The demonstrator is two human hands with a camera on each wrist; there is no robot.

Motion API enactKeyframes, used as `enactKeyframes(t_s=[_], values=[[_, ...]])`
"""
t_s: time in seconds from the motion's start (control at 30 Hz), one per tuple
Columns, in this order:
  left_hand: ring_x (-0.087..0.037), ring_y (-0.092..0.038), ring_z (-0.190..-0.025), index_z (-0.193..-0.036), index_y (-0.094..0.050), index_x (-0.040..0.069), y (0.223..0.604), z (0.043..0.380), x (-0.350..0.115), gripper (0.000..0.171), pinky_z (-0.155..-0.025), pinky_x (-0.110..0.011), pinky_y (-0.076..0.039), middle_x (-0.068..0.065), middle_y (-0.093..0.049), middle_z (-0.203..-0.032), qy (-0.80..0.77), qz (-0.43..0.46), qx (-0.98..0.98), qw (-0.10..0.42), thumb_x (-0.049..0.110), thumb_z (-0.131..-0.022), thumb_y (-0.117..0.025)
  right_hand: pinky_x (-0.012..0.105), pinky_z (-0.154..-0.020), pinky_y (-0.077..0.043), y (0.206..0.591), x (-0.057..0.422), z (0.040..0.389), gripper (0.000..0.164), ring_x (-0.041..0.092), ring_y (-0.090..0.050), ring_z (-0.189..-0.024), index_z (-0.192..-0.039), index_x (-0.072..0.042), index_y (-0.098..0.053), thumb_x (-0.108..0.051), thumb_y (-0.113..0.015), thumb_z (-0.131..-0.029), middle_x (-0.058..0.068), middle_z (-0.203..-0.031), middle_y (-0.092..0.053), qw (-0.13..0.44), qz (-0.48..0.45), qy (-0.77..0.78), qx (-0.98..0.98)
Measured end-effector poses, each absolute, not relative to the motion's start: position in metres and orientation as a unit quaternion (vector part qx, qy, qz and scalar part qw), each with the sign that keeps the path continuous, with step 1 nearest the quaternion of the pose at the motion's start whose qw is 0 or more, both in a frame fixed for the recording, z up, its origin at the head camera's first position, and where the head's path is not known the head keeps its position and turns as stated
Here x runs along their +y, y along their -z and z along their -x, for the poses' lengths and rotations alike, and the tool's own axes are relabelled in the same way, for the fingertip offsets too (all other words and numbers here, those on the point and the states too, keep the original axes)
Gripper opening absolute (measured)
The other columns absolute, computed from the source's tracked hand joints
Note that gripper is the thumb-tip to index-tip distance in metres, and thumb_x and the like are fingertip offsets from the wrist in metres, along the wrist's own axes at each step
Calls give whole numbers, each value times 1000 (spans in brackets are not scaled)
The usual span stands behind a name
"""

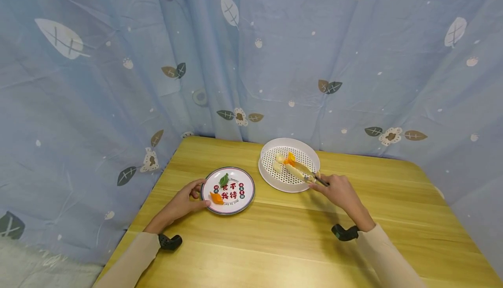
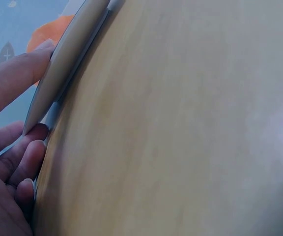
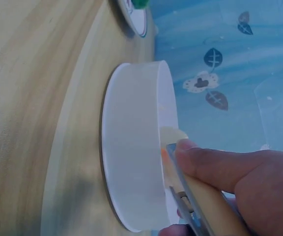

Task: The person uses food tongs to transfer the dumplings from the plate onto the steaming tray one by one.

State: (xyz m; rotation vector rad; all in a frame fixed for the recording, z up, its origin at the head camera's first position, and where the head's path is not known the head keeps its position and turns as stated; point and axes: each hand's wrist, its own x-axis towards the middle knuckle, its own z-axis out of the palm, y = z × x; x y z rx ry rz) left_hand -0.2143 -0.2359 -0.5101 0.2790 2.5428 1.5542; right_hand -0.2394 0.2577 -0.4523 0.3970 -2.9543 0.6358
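Note:
My left hand [image 1: 180, 202] holds the near left rim of a round white plate [image 1: 214, 178] with red and dark lettering. Its thumb lies over the edge, while the other fingers are at the side and underside. On that plate are an orange piece [image 1: 216, 198] and a green piece [image 1: 224, 180]. My right hand [image 1: 339, 191] grips metal tongs [image 1: 301, 168], which reach over the rim of a white perforated tray [image 1: 280, 185]. The tong tips are right at an orange-yellow piece [image 1: 290, 158] there. Cream-white pieces [image 1: 277, 165] lie beside it.
Both dishes stand on a wooden table [image 1: 259, 244], the perforated tray near its back edge. A blue patterned curtain [image 1: 275, 60] hangs behind the table and along its left. Black wrist devices [image 1: 170, 241] sit on both arms.

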Motion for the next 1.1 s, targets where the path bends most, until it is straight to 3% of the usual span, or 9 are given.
enactKeyframes(t_s=[0.2,0.4,0.57,0.77,0.87,0.93,1.03,1.1], values=[[-35,-44,-100,-152,-42,-2,495,206,-232,73,-84,-39,-37,-20,-52,-123,-524,-97,843,76,14,-92,-80,31,-53,-29,449,256,240,34,14,-34,-53,-83,-12,-67,-43,-74,-94,-3,-58,-36,36,-131,-193,-972],[-36,-44,-102,-152,-43,-1,495,206,-232,73,-85,-39,-37,-22,-52,-123,-526,-89,842,78,13,-92,-80,30,-52,-28,443,254,241,37,15,-33,-54,-89,-8,-69,-45,-76,-92,-2,-60,-36,9,-112,-194,-975],[-37,-44,-102,-152,-43,-1,493,203,-231,71,-85,-38,-36,-22,-51,-123,-527,-93,841,77,13,-92,-80,30,-53,-28,442,256,240,43,14,-32,-54,-76,-11,-62,-48,-75,-92,-4,-59,-33,-5,-107,-199,-974],[-36,-44,-101,-152,-43,-1,503,210,-234,72,-85,-39,-37,-21,-51,-123,-523,-93,844,76,12,-92,-80,31,-53,-26,441,256,237,47,13,-25,-54,-71,-15,-49,-48,-74,-94,-6,-59,-27,25,-120,-207,-971],[-33,-44,-101,-153,-43,2,516,217,-239,74,-84,-37,-37,-19,-52,-123,-518,-92,847,72,16,-91,-81,32,-54,-27,441,254,235,41,13,-27,-55,-80,-12,-61,-48,-74,-93,-6,-59,-27,43,-123,-210,-969],[-31,-44,-101,-154,-43,4,523,221,-242,76,-84,-36,-37,-17,-52,-124,-513,-94,850,71,19,-91,-82,32,-53,-28,441,251,234,45,13,-28,-55,-99,-5,-74,-50,-74,-93,-6,-58,-28,51,-126,-213,-968],[-28,-44,-100,-154,-44,7,529,224,-244,77,-84,-35,-37,-14,-53,-124,-510,-95,852,72,25,-90,-83,31,-52,-29,441,244,232,64,13,-28,-54,-130,-1,-70,-52,-74,-92,-7,-56,-30,61,-131,-218,-965],[-26,-45,-99,-153,-44,8,530,225,-245,78,-84,-35,-38,-13,-53,-124,-509,-99,852,72,28,-89,-84,30,-51,-29,442,238,230,68,12,-28,-53,-136,-1,-65,-52,-75,-91,-6,-56,-32,70,-138,-224,-962]])
